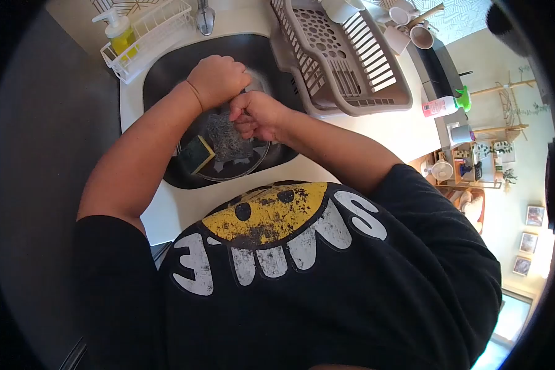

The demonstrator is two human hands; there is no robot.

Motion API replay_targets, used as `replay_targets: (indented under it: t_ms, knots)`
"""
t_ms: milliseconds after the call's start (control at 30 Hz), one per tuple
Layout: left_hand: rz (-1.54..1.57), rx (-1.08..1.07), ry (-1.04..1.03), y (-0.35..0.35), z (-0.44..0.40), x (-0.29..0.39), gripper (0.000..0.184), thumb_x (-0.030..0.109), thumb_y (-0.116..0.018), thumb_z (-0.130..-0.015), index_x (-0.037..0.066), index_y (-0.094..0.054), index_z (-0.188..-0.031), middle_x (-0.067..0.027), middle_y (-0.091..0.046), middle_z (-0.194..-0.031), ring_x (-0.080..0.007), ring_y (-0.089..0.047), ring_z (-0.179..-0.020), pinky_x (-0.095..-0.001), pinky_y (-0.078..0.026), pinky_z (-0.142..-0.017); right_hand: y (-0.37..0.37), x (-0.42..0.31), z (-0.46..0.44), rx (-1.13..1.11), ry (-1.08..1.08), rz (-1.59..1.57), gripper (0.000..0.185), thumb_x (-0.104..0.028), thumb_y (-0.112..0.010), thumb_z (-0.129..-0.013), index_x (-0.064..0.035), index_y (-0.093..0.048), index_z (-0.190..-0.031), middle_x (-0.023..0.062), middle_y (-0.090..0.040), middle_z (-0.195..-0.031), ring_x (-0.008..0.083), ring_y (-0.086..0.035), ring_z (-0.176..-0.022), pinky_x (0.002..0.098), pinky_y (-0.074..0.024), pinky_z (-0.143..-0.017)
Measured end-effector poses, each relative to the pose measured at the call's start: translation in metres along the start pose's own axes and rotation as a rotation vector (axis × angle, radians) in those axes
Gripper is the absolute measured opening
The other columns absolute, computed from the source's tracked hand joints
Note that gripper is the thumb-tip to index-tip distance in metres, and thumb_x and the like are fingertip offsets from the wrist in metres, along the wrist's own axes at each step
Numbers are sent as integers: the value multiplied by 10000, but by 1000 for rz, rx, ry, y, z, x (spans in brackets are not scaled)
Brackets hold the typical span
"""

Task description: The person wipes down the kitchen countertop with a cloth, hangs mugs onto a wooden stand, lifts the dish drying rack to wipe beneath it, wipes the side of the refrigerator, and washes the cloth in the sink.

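Over the dark sink [166,68], my left hand [219,79] is closed in a fist, knuckles up. My right hand [259,117] is closed just below and to the right, touching or nearly touching it. Whatever lies inside the fingers is hidden. Beneath them a grey, mesh-like scrubbing piece [228,139] lies in a clear round dish [256,161]. A yellow and dark green sponge [198,155] rests at the dish's left side.
A grey-brown drying rack [351,102] stands right of the sink. The faucet [205,21] is at the back. A white caddy [124,75] holds a yellow soap bottle [122,38]. A spray bottle [441,106] and utensils in a holder [398,38] are farther right.
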State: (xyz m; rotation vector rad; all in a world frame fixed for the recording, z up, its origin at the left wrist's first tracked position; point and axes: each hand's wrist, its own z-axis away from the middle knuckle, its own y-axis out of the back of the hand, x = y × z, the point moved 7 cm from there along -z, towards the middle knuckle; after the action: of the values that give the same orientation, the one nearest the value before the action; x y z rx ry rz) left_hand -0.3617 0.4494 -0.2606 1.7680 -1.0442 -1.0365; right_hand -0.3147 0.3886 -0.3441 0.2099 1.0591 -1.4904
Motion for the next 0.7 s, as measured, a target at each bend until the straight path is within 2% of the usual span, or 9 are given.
replay_targets:
  t_ms: [167,300,367,400,467,500,533,600,700]
  knots:
    - [70,11,-6,-3,3,1,70,215,-617,-750,164,-636,-707,-42,-654,-776,-254,-679,-786,-388,-555,-633,-18,11,-2,-270,-124,-302,336,-101,-559,-730,-185,-319,-511,-38,-285,-473,108,-247,-393,286,-233,-467]
    - [39,-18,31,-13,13,10,63,204,-617,-748,161,-646,-712,-41,-658,-768,-254,-677,-782,-380,-546,-643,-15,26,-6,-261,-173,-416,339,-121,-594,-732,-176,-315,-547,-32,-267,-473,121,-232,-391,290,-226,-466]
    - [-27,4,95,-24,25,11,63,205,-620,-743,165,-668,-732,-35,-658,-748,-247,-666,-773,-361,-530,-666,6,34,-19,-59,-121,-182,143,-137,-625,-765,-105,-505,-693,-10,-441,-535,169,-373,-430,329,-327,-472]
    - [-19,-182,217,-39,33,4,75,204,-617,-767,145,-663,-772,-41,-638,-863,-248,-614,-920,-413,-490,-776,10,35,-25,-61,-107,-172,143,-137,-625,-765,-105,-505,-693,-10,-441,-535,169,-373,-430,329,-327,-472]
    - [-64,-179,391,-26,54,-10,131,246,-653,-764,136,-699,-818,-65,-652,-915,-257,-608,-958,-424,-481,-811,18,-17,-22,435,546,1325,240,-150,-649,-819,-18,-602,-1013,57,-619,-736,191,-577,-634,353,-478,-601]
    - [-93,-184,572,-19,67,-18,198,289,-690,-761,127,-736,-864,-89,-665,-967,-265,-603,-997,-434,-473,-847,9,-34,-11,428,557,1332,240,-150,-649,-819,-18,-602,-1013,57,-619,-736,191,-577,-634,353,-478,-601]
    - [-105,-182,585,-3,70,-11,198,289,-690,-761,127,-736,-864,-89,-665,-967,-265,-603,-997,-434,-473,-847,-16,-58,10,303,514,1374,365,-153,-655,-836,8,-562,-1150,84,-645,-875,188,-608,-779,336,-496,-715]
    - [140,-186,1058,32,97,-21,497,469,-733,-741,59,-716,-1021,-147,-630,-1130,-308,-553,-1130,-470,-434,-940,-68,-99,60,45,523,1228,508,-166,-664,-865,29,-519,-1310,109,-661,-1041,166,-628,-972,296,-495,-873]
    - [267,-166,1306,18,138,-23,765,615,-728,-694,7,-650,-1150,-183,-613,-1177,-347,-543,-1166,-479,-425,-980,-140,-147,153,-372,755,900,574,-258,-650,-910,4,-484,-1393,88,-642,-1122,169,-613,-1055,279,-459,-951]
